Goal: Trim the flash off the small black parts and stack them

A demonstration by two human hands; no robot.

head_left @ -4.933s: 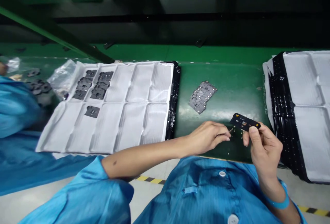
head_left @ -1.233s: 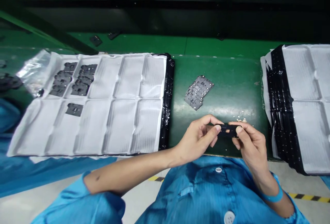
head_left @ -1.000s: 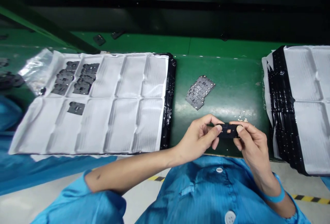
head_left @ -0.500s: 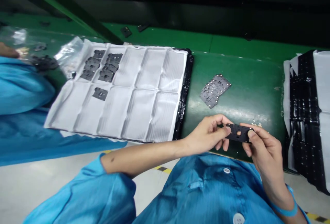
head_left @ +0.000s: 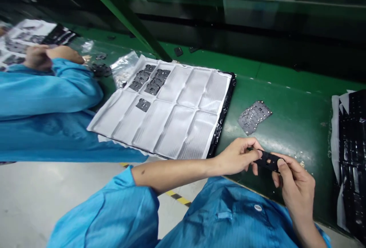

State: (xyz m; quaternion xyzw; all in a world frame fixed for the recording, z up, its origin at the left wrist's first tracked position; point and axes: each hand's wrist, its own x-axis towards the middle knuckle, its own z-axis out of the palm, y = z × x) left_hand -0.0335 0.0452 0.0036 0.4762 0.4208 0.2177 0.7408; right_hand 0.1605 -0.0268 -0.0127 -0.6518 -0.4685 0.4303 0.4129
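Smooth green surface [head_left: 300, 126], front edge just below hands; room to move spans from white padded compartment tray [head_left: 183, 126] to black shiny stack [head_left: 354, 156], overlapping flat grey plates [head_left: 254, 116] lying between. Left hand [head_left: 241, 157], right hand [head_left: 296, 179] both pinched narrow, thumbs on top, holding opposite ends of small black rectangular plate [head_left: 264, 159], near front edge.

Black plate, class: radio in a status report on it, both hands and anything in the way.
Left hand, right hand: pinching opposite ends of black plate. Held over green bench. No obstruction seen; overlapping grey parts lie beyond.
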